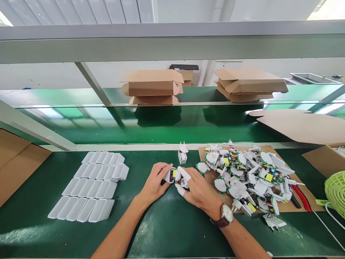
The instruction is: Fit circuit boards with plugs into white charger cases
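Note:
Between my two hands, just above the green bench, is a small circuit board (175, 175) with a yellow component and white parts around it. My left hand (154, 182) grips its left end with thumb and fingers. From the other side, my right hand (201, 190) pinches it, white covers on its thumb and index fingertips. My fingers hide parts of the board. Just beyond them stands a white plug housing (182, 157) with a two-pin piece on top. Right of my right hand lies a heap of circuit boards with white plug parts (244, 172) on cardboard.
Rows of open white plastic shells (88, 189) lie at left. Red-handled pliers (302, 198) and a green fan (335, 194) are at right. Cardboard boxes (153, 88) sit behind on a ledge, under a metal crossbar (172, 43). A cardboard box (18, 162) borders the left side.

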`<state>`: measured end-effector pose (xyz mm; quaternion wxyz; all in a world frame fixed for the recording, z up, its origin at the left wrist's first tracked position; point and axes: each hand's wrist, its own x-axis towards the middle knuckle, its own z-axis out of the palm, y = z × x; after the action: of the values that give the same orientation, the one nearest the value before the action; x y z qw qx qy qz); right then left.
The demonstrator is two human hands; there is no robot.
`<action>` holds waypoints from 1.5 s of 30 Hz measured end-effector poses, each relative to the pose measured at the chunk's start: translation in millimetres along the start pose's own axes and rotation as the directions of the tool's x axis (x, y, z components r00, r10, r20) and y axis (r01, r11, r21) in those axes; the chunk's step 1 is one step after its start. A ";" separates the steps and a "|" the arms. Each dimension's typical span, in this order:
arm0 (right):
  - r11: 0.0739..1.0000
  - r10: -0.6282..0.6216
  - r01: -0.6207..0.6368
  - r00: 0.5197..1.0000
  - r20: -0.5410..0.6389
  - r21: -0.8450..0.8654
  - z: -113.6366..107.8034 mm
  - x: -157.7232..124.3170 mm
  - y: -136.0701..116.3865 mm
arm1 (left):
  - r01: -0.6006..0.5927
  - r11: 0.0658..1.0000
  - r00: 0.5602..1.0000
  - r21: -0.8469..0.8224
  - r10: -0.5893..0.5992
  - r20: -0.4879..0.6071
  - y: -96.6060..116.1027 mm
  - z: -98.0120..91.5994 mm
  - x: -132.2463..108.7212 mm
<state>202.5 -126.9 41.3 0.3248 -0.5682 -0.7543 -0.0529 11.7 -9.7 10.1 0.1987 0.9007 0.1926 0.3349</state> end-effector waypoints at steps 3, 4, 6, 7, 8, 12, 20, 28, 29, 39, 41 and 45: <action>1.000 0.017 -0.017 1.000 0.008 0.012 0.7 -1.2 1.1 | 0.011 1.000 1.000 0.006 -0.011 0.005 -0.4 1.3 -0.8; 1.000 0.024 -0.024 1.000 0.004 0.013 0.8 -1.7 1.3 | 0.016 1.000 1.000 0.008 -0.016 0.009 -0.5 1.6 -1.1; 0.999 0.034 -0.034 0.999 0.001 0.011 0.9 -2.3 1.8 | 0.027 1.000 1.000 0.010 -0.027 0.013 -0.5 1.9 -1.2; 0.999 0.036 -0.036 0.999 0.005 0.009 0.9 -2.5 2.1 | 0.028 1.000 1.000 0.011 -0.028 0.010 -0.5 1.9 -1.1; 0.999 0.033 -0.033 0.999 0.012 0.007 0.7 -2.5 2.3 | 0.026 1.000 1.000 0.011 -0.026 0.008 -0.4 1.8 -1.0; 1.000 0.008 -0.008 1.000 0.022 0.004 -0.7 -1.6 3.5 | 0.011 1.000 1.000 0.007 -0.011 0.011 0.2 1.1 0.1; 1.000 0.005 -0.005 1.000 0.019 0.010 0.1 -1.2 3.9 | 0.000 1.000 1.000 0.005 0.000 0.007 2.2 1.8 2.2; 0.972 0.047 -0.038 0.998 -0.036 0.234 0.7 1.4 6.3 | 0.121 0.971 0.980 -0.204 -0.085 0.177 3.7 5.1 -5.8; 0.952 0.074 -0.057 0.996 -0.045 0.302 0.1 1.5 8.6 | 0.185 0.947 0.968 -0.263 -0.129 0.217 3.9 5.0 -7.2; 0.933 0.010 -0.029 0.999 0.053 0.359 24.3 -2.4 14.9 | 0.473 0.490 0.873 -0.732 -0.373 0.314 9.2 2.5 -9.1; 0.957 -0.006 0.000 1.000 0.018 0.289 27.2 -3.2 14.2 | 0.457 0.497 0.879 -0.738 -0.377 0.291 9.3 2.5 -9.4; 0.970 0.032 -0.021 0.999 -0.040 0.243 27.6 -6.1 13.7 | 0.358 0.613 0.921 -0.704 -0.355 0.160 9.1 3.2 -8.8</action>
<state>203.8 -114.8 12.4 0.4090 -0.5329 -0.7401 0.0316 9.7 -22.4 7.7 0.5988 0.6934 0.2198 0.3351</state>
